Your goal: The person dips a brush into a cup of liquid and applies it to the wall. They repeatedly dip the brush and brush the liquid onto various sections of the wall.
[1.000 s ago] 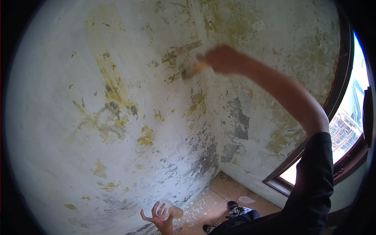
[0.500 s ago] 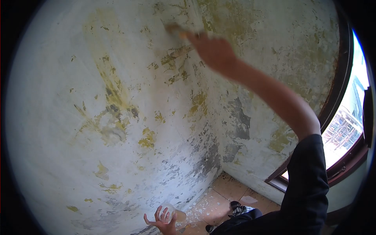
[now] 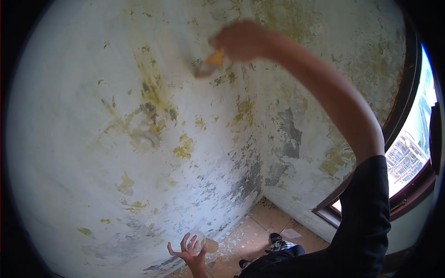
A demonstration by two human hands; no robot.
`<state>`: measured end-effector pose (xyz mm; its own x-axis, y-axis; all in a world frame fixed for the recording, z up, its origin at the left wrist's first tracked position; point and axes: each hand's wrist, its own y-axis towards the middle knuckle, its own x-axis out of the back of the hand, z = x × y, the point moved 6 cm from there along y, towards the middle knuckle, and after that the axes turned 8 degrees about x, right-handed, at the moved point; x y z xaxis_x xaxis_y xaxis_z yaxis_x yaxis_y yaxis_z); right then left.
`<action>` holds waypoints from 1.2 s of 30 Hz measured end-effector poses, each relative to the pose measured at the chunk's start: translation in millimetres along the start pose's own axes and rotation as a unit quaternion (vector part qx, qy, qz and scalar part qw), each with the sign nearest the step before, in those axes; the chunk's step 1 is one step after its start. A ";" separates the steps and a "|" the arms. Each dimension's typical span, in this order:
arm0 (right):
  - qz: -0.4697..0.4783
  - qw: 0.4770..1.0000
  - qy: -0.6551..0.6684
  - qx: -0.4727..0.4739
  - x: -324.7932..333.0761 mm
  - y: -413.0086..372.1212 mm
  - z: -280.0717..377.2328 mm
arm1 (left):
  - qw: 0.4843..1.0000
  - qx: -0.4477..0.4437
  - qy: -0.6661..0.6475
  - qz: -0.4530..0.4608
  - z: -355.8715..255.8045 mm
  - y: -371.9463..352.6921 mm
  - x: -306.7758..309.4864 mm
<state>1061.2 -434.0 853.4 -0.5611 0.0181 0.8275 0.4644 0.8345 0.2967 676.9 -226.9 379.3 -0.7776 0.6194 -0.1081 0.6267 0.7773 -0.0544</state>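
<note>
Yellow-handled tool (image 3: 209, 64), its head blurred, touches the flaking wall (image 3: 92, 139) high up, just left of the room's corner. The right grip (image 3: 243, 41) is closed round its handle. Broad wall spreads leftward. Near the tiled floor (image 3: 262, 217), the left grip (image 3: 190, 252) cradles a clear cup (image 3: 198, 237), fingers spread.

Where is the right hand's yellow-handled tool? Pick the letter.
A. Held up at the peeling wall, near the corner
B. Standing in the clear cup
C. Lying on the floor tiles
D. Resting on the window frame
A: the raised right hand holds the yellow-handled tool up at the peeling wall, well away from the floor tiles, the window frame and the clear cup in the left hand.
</note>
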 end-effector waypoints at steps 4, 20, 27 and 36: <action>-0.238 0.956 -0.158 -0.066 92.6 -30.7 8.4 | 1.000 0.012 -0.007 -0.012 15.4 -8.0 24.0; 0.087 0.816 0.430 -0.375 -474.3 -339.4 342.1 | 0.998 -0.009 0.051 0.046 4.6 -5.9 99.9; 0.069 0.294 0.667 -0.682 -510.0 -599.8 445.7 | 0.990 -0.096 0.079 0.066 -3.2 -3.9 95.7; -0.010 0.764 0.337 -0.550 -388.3 -556.5 349.1 | 0.990 -0.114 0.082 0.021 -0.8 -47.5 48.2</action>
<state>781.4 -713.1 200.6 -0.2677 -0.5861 0.7648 0.9632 -0.1427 0.2278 609.6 -233.8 377.5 -0.7610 0.6462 0.0585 0.6451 0.7438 0.1749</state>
